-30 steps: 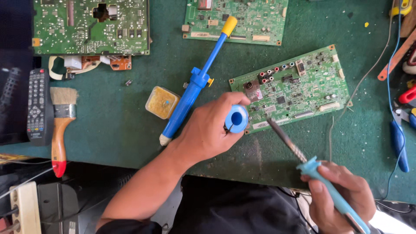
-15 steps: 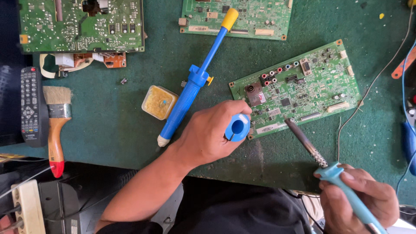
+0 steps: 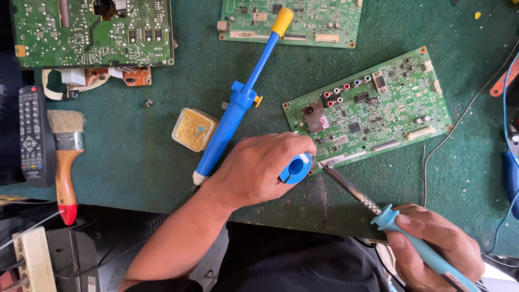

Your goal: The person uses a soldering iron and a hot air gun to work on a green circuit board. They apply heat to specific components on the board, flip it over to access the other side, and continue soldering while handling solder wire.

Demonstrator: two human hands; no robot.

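At the far left edge a black remote control (image 3: pixel 35 135) lies on the green mat (image 3: pixel 135 157), with a wooden-handled brush (image 3: pixel 65 162) just beside it on the right. Farther away sits a large green circuit board (image 3: pixel 92 32). Right of the brush, a small square tub of yellow paste (image 3: pixel 193 128) rests near a blue desoldering pump (image 3: pixel 240 100) with a yellow plunger, which runs diagonally from near left to far right. A 2nd board (image 3: pixel 292 21) lies at the far edge behind it.

The left hand (image 3: pixel 259 167) is curled closed around a blue solder spool (image 3: pixel 295 168), held at the near left corner of a 3rd circuit board (image 3: pixel 373 113), which lies tilted right of centre. The right hand (image 3: pixel 438 246), near and to the right, is closed around the light blue handle of a soldering iron (image 3: pixel 378 211); its metal tip points far-left and reaches the board's near edge, just beside the spool. A thin wire (image 3: pixel 459 119) trails along the mat at the right.
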